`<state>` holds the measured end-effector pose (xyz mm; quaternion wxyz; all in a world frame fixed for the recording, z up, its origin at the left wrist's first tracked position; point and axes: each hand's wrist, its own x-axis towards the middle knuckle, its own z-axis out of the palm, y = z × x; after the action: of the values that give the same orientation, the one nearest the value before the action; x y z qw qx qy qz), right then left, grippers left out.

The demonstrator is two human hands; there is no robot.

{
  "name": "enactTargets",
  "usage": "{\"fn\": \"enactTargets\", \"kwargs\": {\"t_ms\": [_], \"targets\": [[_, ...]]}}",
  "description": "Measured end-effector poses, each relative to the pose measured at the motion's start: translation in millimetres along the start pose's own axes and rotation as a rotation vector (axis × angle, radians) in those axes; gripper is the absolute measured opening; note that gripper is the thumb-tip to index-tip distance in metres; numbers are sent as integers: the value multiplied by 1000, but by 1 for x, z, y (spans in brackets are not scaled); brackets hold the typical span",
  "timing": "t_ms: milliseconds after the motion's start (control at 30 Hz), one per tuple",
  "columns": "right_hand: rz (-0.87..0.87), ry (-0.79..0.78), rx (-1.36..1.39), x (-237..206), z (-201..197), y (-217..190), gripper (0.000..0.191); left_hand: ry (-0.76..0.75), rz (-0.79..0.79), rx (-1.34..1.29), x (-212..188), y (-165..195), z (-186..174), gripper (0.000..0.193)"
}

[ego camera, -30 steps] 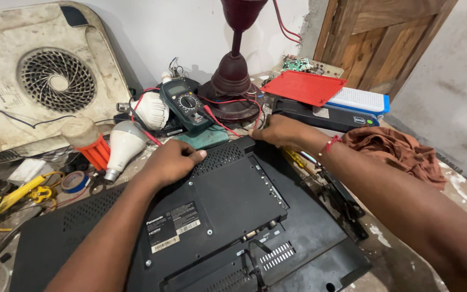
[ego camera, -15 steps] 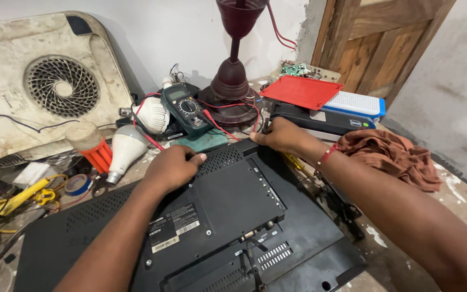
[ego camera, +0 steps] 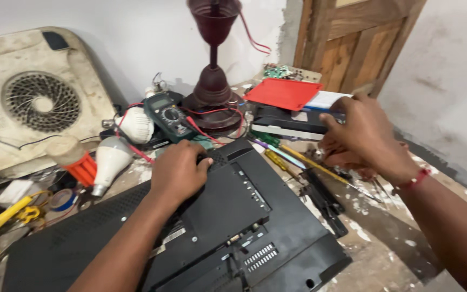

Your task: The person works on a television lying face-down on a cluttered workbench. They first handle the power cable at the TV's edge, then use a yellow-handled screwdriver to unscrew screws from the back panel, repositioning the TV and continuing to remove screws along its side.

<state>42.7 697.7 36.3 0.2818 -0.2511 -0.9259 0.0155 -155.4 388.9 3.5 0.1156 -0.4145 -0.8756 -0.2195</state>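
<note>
A black flat television (ego camera: 233, 216) lies face down on the bench, its back cover up. My left hand (ego camera: 178, 172) presses on the upper part of the cover near the vent grille, fingers curled at the top edge. Raised above the bench to the right of the television, my right hand (ego camera: 364, 136) has its fingers bent together; I cannot tell whether something small is pinched in them. It hovers over a rust-coloured cloth (ego camera: 352, 161), with screwdrivers (ego camera: 298, 162) lying just to its left.
Behind the television stand a maroon lamp base (ego camera: 212, 94), a dark multimeter (ego camera: 168, 114) with red leads, two white bulbs (ego camera: 112, 159), a red board (ego camera: 282, 93) and a black box (ego camera: 290, 123). A dirty white fan panel (ego camera: 39, 103) leans at left; yellow cables (ego camera: 1, 216) lie below it. A wooden door (ego camera: 352, 48) stands behind.
My right hand has left the television's top corner near the lamp and moved right and upward over the cloth. The left hand stays on the cover.
</note>
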Motion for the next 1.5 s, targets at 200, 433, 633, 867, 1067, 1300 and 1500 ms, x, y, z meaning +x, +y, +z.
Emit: {"fn": "enactTargets", "kwargs": {"t_ms": [200,433,633,867,1067,1300,1500], "targets": [[94,-115,-237,-36,9,48,41,5,63,-14,5,21,15,22],[-7,248,-244,-39,2,51,30,-65,17,-80,2,13,7,32],[-376,600,-157,-22,-36,13,27,-120,-116,-6,-3,6,-2,43],[-584,85,171,-20,10,-85,43,-241,-155,-72,-8,-14,-20,51],[-808,-57,353,-14,69,-121,39,-245,-130,-103,-9,-22,-18,51],[-689,-121,124,-18,59,-120,33,-246,-81,-89,-10,-29,-17,51],[-351,-240,-139,1,33,-113,34,-221,-54,-106,-13,-31,-19,51]]}}
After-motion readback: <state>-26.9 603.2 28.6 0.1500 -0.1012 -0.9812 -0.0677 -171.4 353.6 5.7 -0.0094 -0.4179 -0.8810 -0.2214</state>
